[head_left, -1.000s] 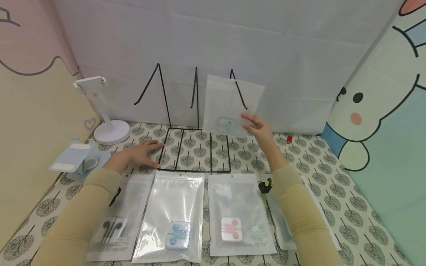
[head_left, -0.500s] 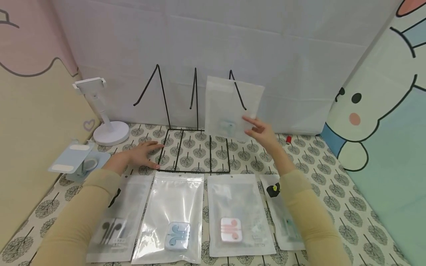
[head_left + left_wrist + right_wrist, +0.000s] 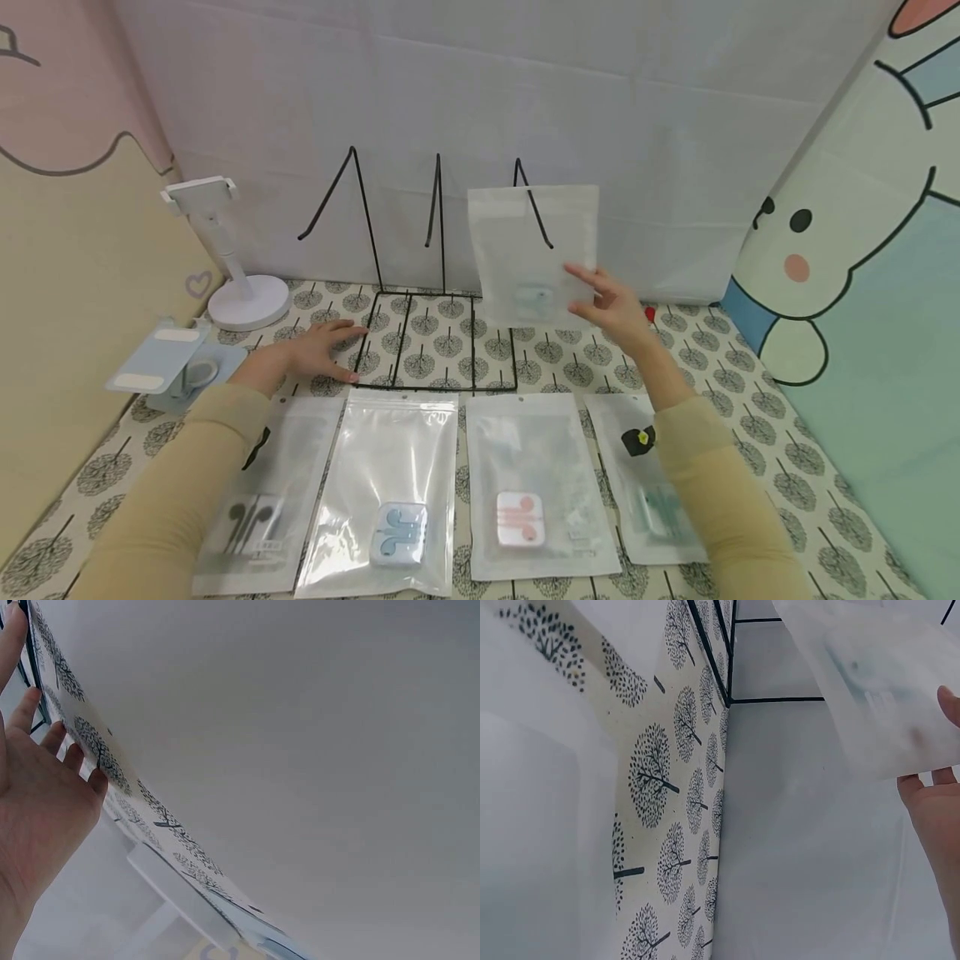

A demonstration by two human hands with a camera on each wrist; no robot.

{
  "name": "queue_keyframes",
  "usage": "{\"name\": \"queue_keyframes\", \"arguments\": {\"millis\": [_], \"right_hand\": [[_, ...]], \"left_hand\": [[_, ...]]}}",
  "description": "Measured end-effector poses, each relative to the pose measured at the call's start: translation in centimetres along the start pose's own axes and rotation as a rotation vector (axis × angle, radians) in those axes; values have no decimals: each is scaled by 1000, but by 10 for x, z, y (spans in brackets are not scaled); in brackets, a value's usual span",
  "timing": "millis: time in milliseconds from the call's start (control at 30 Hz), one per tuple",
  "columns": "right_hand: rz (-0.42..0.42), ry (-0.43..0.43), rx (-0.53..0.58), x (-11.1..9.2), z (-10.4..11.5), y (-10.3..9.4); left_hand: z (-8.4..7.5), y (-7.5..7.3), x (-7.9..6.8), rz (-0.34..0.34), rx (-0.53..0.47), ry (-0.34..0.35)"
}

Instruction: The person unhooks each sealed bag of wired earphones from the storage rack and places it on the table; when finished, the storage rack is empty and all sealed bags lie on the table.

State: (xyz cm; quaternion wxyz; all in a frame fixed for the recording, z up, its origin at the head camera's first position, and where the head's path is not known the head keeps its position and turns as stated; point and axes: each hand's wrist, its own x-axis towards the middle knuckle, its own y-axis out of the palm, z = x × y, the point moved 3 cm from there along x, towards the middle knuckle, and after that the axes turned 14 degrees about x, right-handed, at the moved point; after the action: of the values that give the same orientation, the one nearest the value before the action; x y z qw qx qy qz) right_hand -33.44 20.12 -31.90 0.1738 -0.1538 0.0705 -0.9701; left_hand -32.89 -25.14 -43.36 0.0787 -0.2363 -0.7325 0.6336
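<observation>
A frosted zip bag (image 3: 536,229), with a teal earphone case (image 3: 534,300) showing faintly through it, hangs on the right prong of a black wire rack (image 3: 438,200). My right hand (image 3: 611,308) pinches the bag's right edge; in the right wrist view the thumb lies on one face of the bag (image 3: 885,690) and fingers reach behind its edge. My left hand (image 3: 318,348) rests on the patterned cloth with fingers spread, its fingertips at the left side of the rack's base. In the left wrist view, the left hand (image 3: 45,802) shows straight fingers near the black wire.
Several bagged earphones lie in a row in front: black (image 3: 262,500), blue (image 3: 390,475), pink (image 3: 521,533) and teal (image 3: 637,492). A white stand (image 3: 247,304) and a blue holder (image 3: 176,358) are at left. A small red object (image 3: 650,314) lies at right.
The right hand has moved slightly right and down. The hanging bag has shifted right with it and now hangs straighter. The left hand stays put.
</observation>
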Motion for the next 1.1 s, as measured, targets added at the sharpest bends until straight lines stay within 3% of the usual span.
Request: {"name": "queue_keyframes", "arguments": {"millis": [167,367,900,1100], "right_hand": [[17,-53,-17,-5,8,-3],[-1,-67,-123,-12,15,-5],[0,-262,-213,-28,35,-5],[32,-326,-133,-29,36,-8]], "left_hand": [[-1,-1,0,5,0,-3],[0,-1,-1,9,8,-8],[-2,-1,-1,5,-3,-10],[-2,-1,-1,3,-4,-5]]}}
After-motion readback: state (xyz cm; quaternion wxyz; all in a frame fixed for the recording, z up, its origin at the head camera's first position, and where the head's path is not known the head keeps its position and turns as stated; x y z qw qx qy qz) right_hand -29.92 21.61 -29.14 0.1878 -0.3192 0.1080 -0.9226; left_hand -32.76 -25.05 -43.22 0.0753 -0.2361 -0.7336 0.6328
